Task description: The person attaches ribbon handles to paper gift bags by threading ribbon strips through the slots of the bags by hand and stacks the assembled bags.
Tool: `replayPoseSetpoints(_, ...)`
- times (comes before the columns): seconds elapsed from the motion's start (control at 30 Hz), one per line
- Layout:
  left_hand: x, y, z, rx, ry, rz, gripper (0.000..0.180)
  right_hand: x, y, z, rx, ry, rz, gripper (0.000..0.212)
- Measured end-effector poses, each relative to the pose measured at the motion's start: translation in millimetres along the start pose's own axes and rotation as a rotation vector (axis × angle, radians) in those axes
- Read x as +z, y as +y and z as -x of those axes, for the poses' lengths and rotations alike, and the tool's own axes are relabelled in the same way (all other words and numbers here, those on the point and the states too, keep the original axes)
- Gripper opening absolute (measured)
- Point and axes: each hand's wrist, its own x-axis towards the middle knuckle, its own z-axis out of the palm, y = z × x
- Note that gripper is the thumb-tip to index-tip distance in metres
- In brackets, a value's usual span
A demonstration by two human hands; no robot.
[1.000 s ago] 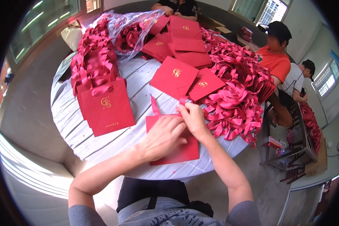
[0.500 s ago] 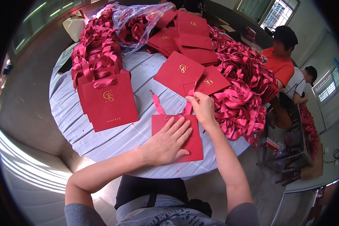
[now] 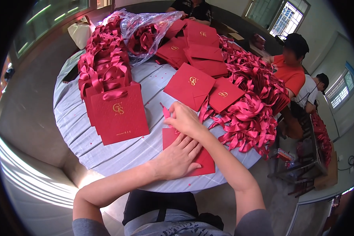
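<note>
A red paper bag [image 3: 205, 164] lies flat at the near edge of the round table. My left hand [image 3: 176, 156] rests on it, palm down with the fingers stretched out. Just beyond the bag's far edge, my right hand [image 3: 183, 119] crosses over and pinches the left tail of a pink ribbon [image 3: 166, 113]. Another length of pink ribbon [image 3: 203, 111] shows to the right of that hand. Where the ribbon meets the bag is hidden under my hands.
Red bags with ribbon handles [image 3: 124, 118] stand in a long row at left. Flat red bags [image 3: 189, 84] lie ahead, beside a heap of ribboned bags [image 3: 249, 114] on the right. A clear plastic bag [image 3: 139, 55] sits behind. People [image 3: 291, 70] are beyond the table.
My right hand has let go of the right ribbon tail and moved left to the other tail. My left hand stays flat on the bag. The view has shifted slightly.
</note>
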Motion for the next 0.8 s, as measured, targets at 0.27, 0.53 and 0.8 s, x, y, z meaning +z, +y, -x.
replayPoseSetpoints(0.27, -4, -1, -2, -0.006, -0.016, 0.022, 0.066, 2, 10, -6, 0.144, -0.118, -0.373, 0.02)
replayPoseSetpoints(0.53, -10, 1, -5, 0.035, -0.011, 0.011, 0.065, 6, 23, -8, 0.158, 0.034, -0.472, 0.021)
replayPoseSetpoints(0.8, -13, 4, -9, 0.023, -0.077, -0.043, 0.065, 12, 27, -9, 0.081, 0.156, -0.411, 0.022)
